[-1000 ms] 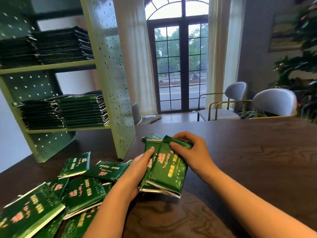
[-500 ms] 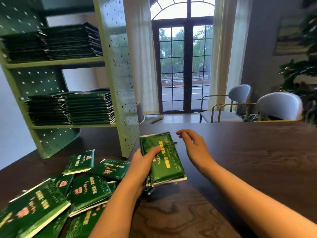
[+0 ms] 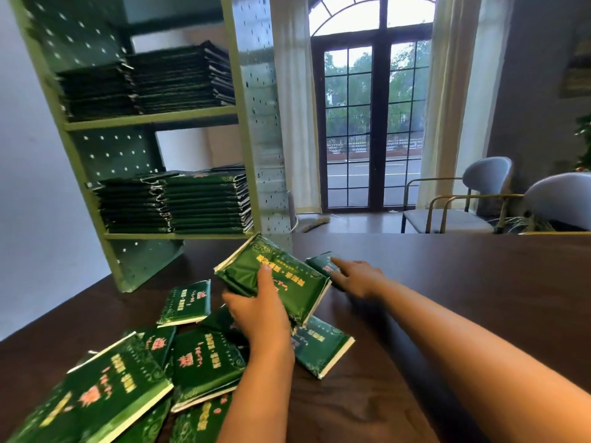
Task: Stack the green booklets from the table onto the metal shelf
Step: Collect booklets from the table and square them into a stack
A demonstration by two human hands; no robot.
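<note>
The left hand [image 3: 259, 314] grasps a thick bundle of green booklets [image 3: 275, 273], thumb laid across the top cover and the fingers wrapped beneath the near edge, so that the bundle is held tilted above the dark wooden table [image 3: 447, 282] with its far corner pointing toward the metal shelf [image 3: 256, 123]. The right hand [image 3: 359, 278] is stretched forward to the right of the bundle, released and nearly flat, its fingers straight and holding nothing; the fingertips lie on a single booklet [image 3: 319, 265] that rests on the table just beyond the bundle's right edge, though motion blur hides whether they press or merely touch it. Under and to the near left of the left forearm lies a heap of loose booklets [image 3: 204, 362], overlapping one another at odd angles, with one lone booklet [image 3: 185, 302] a little farther off toward the shelf and another flat booklet [image 3: 319, 346] poking out to the right beneath the held bundle. The shelf stands on the far left part of the table, pale green with perforated side panels; its upper stacks [image 3: 179, 81] sit side by side on the higher board and its lower stacks [image 3: 204, 203] side by side on the board below, all of dark green booklets piled flat. Beyond the table, far across the room, are a tall glass door [image 3: 371, 123] flanked by pale curtains and two grey chairs [image 3: 479, 187] on the right
</note>
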